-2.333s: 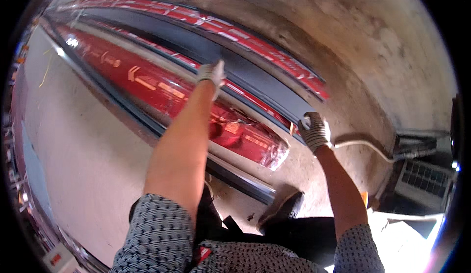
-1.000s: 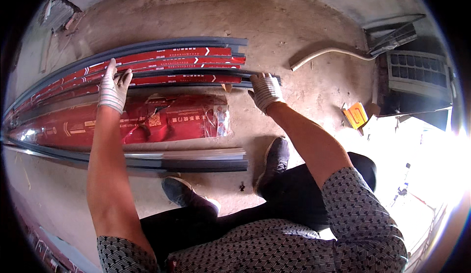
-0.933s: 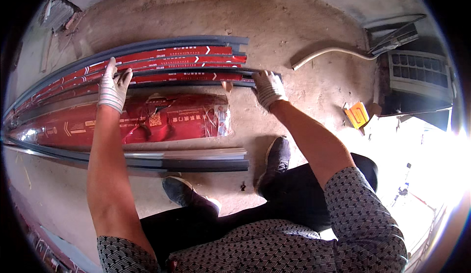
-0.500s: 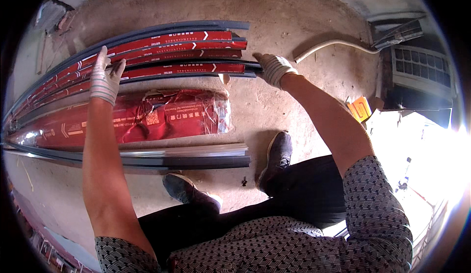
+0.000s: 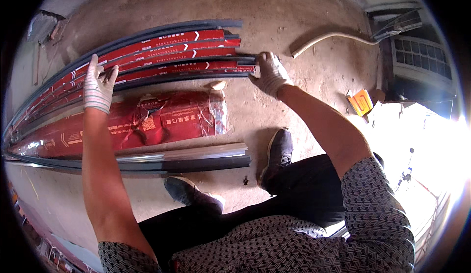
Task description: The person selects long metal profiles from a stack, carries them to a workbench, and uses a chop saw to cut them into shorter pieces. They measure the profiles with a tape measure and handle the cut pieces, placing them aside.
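Several long window-frame profiles [image 5: 162, 43], dark grey with red protective film, lie side by side on the floor in front of me. My right hand [image 5: 271, 75], in a white striped glove, is closed around the right end of a dark profile [image 5: 244, 59] that sticks out past those beside it. Its fingers are on the far side and the thumb is on the near side. Over the left part of the bundle is my left hand [image 5: 98, 87], gloved likewise, index finger stretched out and thumb apart. Whether it touches the profiles I cannot tell.
Nearer to me lies a thick red-wrapped bundle [image 5: 181, 120] with torn film, then bare grey and silver profiles [image 5: 206, 162] by my shoes. A pale bent hose [image 5: 333, 35] lies at the far right, with an orange box [image 5: 360, 102] and a window frame [image 5: 421, 60] beyond.
The bundle's right ends sit slightly further left in the picture. My right hand has turned and shifted a little left at the profile end; my left hand has moved slightly left and nearer.
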Tool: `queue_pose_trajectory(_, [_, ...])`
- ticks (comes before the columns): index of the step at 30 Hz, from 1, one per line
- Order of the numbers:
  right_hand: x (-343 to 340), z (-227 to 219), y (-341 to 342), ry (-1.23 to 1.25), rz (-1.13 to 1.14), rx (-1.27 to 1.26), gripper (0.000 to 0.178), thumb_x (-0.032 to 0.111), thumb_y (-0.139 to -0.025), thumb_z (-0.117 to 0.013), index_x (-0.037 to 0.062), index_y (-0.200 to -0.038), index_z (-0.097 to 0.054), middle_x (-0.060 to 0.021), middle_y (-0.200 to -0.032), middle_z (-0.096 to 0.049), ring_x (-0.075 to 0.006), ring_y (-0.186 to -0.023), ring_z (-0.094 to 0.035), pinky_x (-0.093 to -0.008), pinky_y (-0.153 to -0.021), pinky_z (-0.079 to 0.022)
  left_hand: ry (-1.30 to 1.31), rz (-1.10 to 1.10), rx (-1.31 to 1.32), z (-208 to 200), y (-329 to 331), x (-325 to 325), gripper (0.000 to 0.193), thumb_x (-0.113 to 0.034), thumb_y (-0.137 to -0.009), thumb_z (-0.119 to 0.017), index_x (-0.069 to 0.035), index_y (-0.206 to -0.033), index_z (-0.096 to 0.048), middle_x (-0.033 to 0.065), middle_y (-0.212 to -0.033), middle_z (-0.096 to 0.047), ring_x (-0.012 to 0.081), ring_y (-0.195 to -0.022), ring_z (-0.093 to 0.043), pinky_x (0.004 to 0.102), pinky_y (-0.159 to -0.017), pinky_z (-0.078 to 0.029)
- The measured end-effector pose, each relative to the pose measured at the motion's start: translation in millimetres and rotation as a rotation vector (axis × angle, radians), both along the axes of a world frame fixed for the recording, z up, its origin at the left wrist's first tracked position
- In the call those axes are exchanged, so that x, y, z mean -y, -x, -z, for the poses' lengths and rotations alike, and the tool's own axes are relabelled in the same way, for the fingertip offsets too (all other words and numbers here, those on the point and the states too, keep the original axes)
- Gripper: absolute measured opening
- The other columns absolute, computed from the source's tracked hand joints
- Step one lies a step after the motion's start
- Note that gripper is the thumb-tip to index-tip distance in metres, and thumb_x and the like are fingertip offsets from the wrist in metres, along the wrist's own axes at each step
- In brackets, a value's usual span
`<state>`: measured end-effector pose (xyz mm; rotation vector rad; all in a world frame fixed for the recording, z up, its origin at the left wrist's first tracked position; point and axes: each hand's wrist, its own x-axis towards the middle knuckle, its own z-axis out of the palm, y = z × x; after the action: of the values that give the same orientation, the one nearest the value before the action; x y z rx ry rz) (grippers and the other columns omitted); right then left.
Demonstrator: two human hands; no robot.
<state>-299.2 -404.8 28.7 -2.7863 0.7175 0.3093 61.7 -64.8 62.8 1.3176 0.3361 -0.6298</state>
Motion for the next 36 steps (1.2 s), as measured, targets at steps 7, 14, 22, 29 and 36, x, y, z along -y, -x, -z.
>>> queue_pose_trajectory(7, [19.7, -7.9, -16.8, -0.019, -0.002, -0.17, 0.056, 0.046, -0.082, -0.075, 0.0125, -0.126, -0.066, -0.0172, -0.123, -0.064, -0.0369, -0.117, -0.061, -0.047, -0.099, -0.05, 0.048, 0.004, -0.032, 4.7, -7.4, -6.0, 0.095, -0.044, -0.086, -0.081, 0.02, -0.136, -0.032, 0.025, -0.126, -0.041, 0.0392, -0.117, -0.058, 0.0438, -0.105, -0.056])
queue_pose_trajectory(14, [8.7, -19.2, -16.6, 0.001, -0.136, -0.345, 0.062, 0.054, -0.075, -0.079, 0.0099, -0.117, -0.068, -0.0178, -0.112, -0.066, -0.0356, -0.107, -0.065, -0.0462, -0.089, -0.055, 0.026, -0.031, -0.024, 0.8, -5.6, -4.3, 0.09, -0.044, -0.087, -0.08, 0.021, -0.131, -0.036, 0.0257, -0.123, -0.043, 0.0382, -0.113, -0.059, 0.0435, -0.104, -0.057])
queue_pose_trajectory(22, [2.7, 9.2, -1.7, 0.01, -0.043, -0.128, 0.052, 0.045, -0.079, -0.08, 0.0073, -0.113, -0.068, -0.0201, -0.11, -0.066, -0.0391, -0.106, -0.066, -0.0477, -0.091, -0.056, 0.023, 0.009, -0.001, -7.5, 1.5, 4.4, 0.109, -0.043, -0.085, -0.082, 0.022, -0.145, -0.018, 0.0279, -0.135, -0.036, 0.036, -0.119, -0.055, 0.0431, -0.105, -0.055])
queue_pose_trajectory(29, [29.3, 11.8, -5.9, -0.117, -0.237, -0.123, 0.042, 0.039, -0.088, -0.074, 0.008, -0.114, -0.067, -0.0197, -0.105, -0.068, -0.0411, -0.103, -0.066, -0.0482, -0.09, -0.055, -0.015, -0.003, -0.007, -9.5, 0.8, 3.4, 0.111, -0.046, -0.087, -0.079, 0.023, -0.146, -0.015, 0.0301, -0.136, -0.035, 0.0384, -0.123, -0.053, 0.0447, -0.109, -0.052])
queue_pose_trajectory(36, [44.6, 11.3, -14.6, -0.4, -0.214, -0.228, 0.036, 0.04, -0.096, -0.065, 0.0122, -0.119, -0.067, -0.0145, -0.102, -0.074, -0.0348, -0.097, -0.07, -0.0433, -0.087, -0.053, -0.051, -0.013, 0.005, -13.9, 3.6, 8.3, 0.102, -0.044, -0.09, -0.076, 0.024, -0.142, -0.021, 0.0305, -0.132, -0.037, 0.0401, -0.121, -0.053, 0.0461, -0.109, -0.053])
